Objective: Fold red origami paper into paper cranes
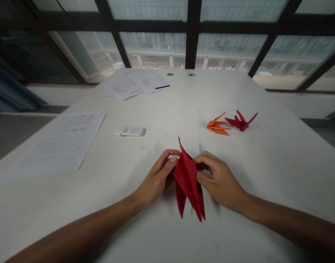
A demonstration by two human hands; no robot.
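A red folded paper origami point(187, 173) is held up between my two hands, over the white table. It has a thin point at the top and several long pointed flaps hanging toward me. My left hand point(162, 173) is closed on its left edge near the top, thumb on the near side. On the opposite edge, my right hand point(215, 175) pinches the paper between thumb and fingers. Some fingertips of both hands are hidden behind the paper. Farther off to the right lie an orange origami piece point(218, 126) and a dark red origami crane point(242, 123), close beside each other.
The white table point(184, 106) reaches to a dark-framed window. A white remote control point(131, 131) lies left of my hands. A printed sheet point(58, 142) is at the left, with several more papers point(137, 84) at the back. Two round holes are near the far edge.
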